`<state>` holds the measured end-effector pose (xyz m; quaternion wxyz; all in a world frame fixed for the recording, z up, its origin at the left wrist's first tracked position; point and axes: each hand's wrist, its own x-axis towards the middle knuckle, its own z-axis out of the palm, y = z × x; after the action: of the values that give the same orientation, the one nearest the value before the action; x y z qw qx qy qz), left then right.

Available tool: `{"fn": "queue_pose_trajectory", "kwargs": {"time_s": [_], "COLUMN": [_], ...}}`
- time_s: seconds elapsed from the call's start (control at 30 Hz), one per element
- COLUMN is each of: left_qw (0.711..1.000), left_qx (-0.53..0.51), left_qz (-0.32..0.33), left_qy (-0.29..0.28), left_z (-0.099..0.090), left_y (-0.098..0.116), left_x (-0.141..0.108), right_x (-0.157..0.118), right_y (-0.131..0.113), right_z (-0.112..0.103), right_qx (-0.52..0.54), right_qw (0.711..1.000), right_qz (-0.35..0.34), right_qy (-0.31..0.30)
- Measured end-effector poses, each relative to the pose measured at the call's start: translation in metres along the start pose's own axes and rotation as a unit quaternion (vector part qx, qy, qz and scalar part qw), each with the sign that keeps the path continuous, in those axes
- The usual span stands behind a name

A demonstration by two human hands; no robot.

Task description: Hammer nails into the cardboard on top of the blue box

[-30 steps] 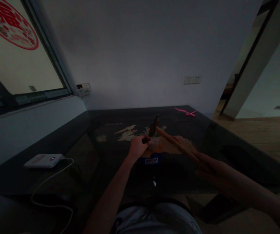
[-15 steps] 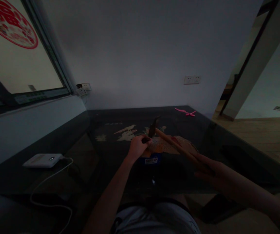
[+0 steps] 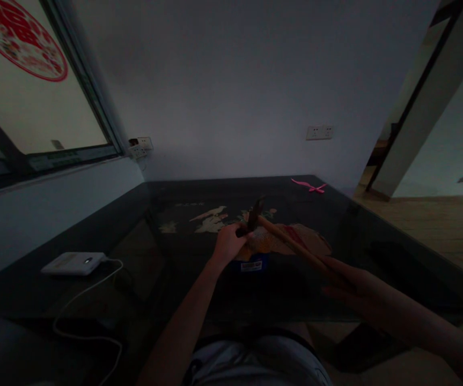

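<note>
In the dim head view, my right hand [image 3: 346, 276] is wrapped round the lower end of a hammer's wooden handle [image 3: 291, 244]. The handle slants up and left to the dark hammer head [image 3: 255, 212]. Right under that head, my left hand [image 3: 233, 238] has thumb and fingers pinched together; what they hold is too dark to make out. Beneath both lies a flat brown piece patterned in orange and red [image 3: 307, 239], resting over a blue box [image 3: 258, 264] with a white label.
Everything stands on a dark glossy table [image 3: 167, 300] with a bird picture [image 3: 211, 220] on its top. A white power bank [image 3: 74, 264] with a trailing cable [image 3: 78, 294] lies left. A pink ribbon-like thing [image 3: 311, 186] is far right, and a dark flat object [image 3: 412, 271] nearer right.
The view has shifted slightly. The hammer head stays close to my left fingers, with barely any movement of either hand.
</note>
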<state>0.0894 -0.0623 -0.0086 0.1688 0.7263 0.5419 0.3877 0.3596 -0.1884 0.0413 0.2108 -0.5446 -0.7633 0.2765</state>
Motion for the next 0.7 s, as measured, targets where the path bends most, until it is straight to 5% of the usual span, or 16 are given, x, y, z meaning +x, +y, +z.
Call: {"fn": "queue_pose_trajectory", "kwargs": {"time_s": [0.7], "left_qw": [1.0], "left_qx": [0.011], "left_qz": [0.004], "left_qy": [-0.006], "left_z": [0.002], "left_y": [-0.0046], "left_x": [0.0011], "right_x": [0.0046], "right_y": [0.004], "right_z": [0.0007], "right_qx": [0.008], "right_qw": [1.0], "right_qz": [0.0], "right_qy": [0.002]}}
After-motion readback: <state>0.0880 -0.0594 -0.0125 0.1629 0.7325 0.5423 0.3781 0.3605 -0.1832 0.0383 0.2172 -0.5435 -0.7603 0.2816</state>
